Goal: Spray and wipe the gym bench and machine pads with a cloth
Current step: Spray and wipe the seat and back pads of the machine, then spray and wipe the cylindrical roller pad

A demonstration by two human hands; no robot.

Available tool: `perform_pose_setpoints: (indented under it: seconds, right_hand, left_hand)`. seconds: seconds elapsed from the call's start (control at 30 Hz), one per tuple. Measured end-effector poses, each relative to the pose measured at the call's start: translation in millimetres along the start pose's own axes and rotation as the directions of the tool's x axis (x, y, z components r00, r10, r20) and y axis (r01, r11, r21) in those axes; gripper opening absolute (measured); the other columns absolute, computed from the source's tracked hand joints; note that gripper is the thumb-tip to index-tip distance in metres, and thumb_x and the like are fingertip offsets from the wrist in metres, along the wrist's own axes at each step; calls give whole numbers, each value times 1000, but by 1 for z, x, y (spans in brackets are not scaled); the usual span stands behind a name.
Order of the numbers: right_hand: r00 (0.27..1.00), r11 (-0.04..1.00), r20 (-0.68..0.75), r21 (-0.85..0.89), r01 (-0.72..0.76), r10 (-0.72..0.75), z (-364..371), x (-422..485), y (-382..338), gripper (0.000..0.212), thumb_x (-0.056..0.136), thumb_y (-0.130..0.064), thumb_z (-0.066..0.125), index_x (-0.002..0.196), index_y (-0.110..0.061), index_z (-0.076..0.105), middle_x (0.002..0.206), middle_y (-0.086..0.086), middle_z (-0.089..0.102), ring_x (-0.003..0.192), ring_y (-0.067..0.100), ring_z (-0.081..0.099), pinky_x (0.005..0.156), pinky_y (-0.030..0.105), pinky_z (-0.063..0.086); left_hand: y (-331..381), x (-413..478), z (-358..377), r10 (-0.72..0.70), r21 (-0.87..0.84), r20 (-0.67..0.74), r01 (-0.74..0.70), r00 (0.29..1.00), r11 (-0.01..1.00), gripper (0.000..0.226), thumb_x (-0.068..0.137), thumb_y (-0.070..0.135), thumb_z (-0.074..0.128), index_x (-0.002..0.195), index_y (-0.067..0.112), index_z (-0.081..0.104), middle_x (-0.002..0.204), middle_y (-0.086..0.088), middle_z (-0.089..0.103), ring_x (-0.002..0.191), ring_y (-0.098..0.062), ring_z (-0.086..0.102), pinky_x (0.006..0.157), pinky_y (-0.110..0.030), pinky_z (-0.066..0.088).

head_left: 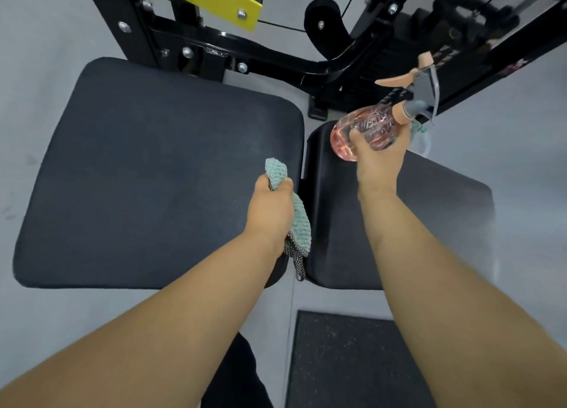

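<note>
I look straight down over two bare forearms at a gym machine. A large padded surface [153, 168] fills the view from 9 o'clock to the centre. A smaller dark pad [429, 223] lies just beside it at 3 o'clock, and the black machine frame [306, 67] crosses at 12 o'clock.

My left hand [270, 205], at the centre, has its fingers curled tight round a bunched teal cloth [299, 220]. The cloth sticks out above and below the fist, at the large pad's right edge; I cannot tell whether it touches the pad.

My right hand [379, 159], at about 2 o'clock, wraps its fingers round the belly of a clear pink spray bottle [365, 128], held over the smaller pad. The nozzle points away toward 1 o'clock, and no finger is on the trigger.

To spray well, I judge the grip should move up to the bottle's neck, with one finger on the trigger and the nozzle tipped down at the pad. The cloth should follow in overlapping strokes.
</note>
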State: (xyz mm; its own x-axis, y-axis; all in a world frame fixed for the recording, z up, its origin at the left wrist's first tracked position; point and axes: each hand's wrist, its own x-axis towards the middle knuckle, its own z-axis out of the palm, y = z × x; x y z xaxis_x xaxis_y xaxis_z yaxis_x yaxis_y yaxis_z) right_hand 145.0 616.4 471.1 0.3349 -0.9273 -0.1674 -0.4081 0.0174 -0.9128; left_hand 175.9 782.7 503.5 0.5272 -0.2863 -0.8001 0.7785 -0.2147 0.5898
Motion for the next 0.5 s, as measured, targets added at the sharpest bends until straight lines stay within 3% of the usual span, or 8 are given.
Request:
perform_pose_setpoints:
  seconds: [0.07, 0.13, 0.2, 0.3, 0.4, 0.43, 0.5]
  right_hand:
    - [999, 999, -36, -9, 35, -36, -1, 14, -2, 55, 74, -20, 73, 115, -36, 39, 104, -27, 50, 93, -18, 50, 95, 18, 38]
    - [996, 997, -51, -45, 65, -67, -2, 23, -4, 46, 67, -31, 73, 104, -35, 46, 106, -12, 57, 97, -5, 55, 94, 25, 42]
    - [998, 993, -2, -108, 56, -57, -2, 33, -4, 50, 60, -43, 75, 103, -29, 53, 117, 5, 54, 106, 14, 56, 97, 35, 45]
    - [999, 995, 43, -95, -4, 8, -4, 41, -11, 42, 62, -45, 79, 92, -21, 62, 107, 9, 63, 101, 20, 61, 94, 40, 49]
    - [998, 997, -2, -51, -55, 55, -3, 39, -24, 20, 77, -31, 74, 77, -15, 62, 75, -8, 63, 77, 0, 61, 83, 17, 49]
    - [1000, 998, -2, -56, -19, 19, -1, 35, -29, 19, 79, -27, 72, 74, -13, 61, 67, -10, 59, 66, -6, 56, 73, 9, 47]
    - [998, 992, 19, -102, 69, -67, 5, 23, -41, 23, 82, -21, 70, 65, -12, 57, 58, -9, 54, 53, -6, 51, 61, 6, 43]
  left_hand:
    - [1, 6, 3, 4, 12, -26, -3, 1000, 1000, 12, 96, 26, 46, 85, 29, 49, 88, -1, 56, 80, -19, 56, 82, -39, 52]
    - [1, 11, 1, 7, 17, -43, -6, 999, 1000, 13, 96, 26, 47, 85, 30, 49, 89, -1, 56, 79, -18, 56, 79, -37, 52]
    - [1, 16, 1, 13, 13, -51, -12, 999, 1000, 13, 96, 26, 47, 85, 30, 49, 89, -1, 57, 78, -16, 57, 74, -34, 51]
    - [2, 20, 2, 11, 8, -65, -10, 998, 1000, 11, 96, 26, 47, 86, 30, 50, 89, 0, 57, 77, -15, 57, 67, -29, 51]
    - [5, 20, 2, -1, 0, -64, 1, 998, 1000, 11, 96, 26, 48, 86, 28, 51, 89, -1, 58, 79, -16, 58, 72, -33, 52]
    - [6, 20, 2, -2, 1, -59, 2, 998, 1000, 11, 96, 26, 48, 86, 27, 52, 90, -2, 58, 79, -17, 58, 75, -35, 52]
    - [9, 17, -3, -7, -19, -55, 6, 998, 1000, 10, 96, 26, 49, 86, 27, 52, 90, -2, 58, 78, -17, 58, 77, -36, 53]
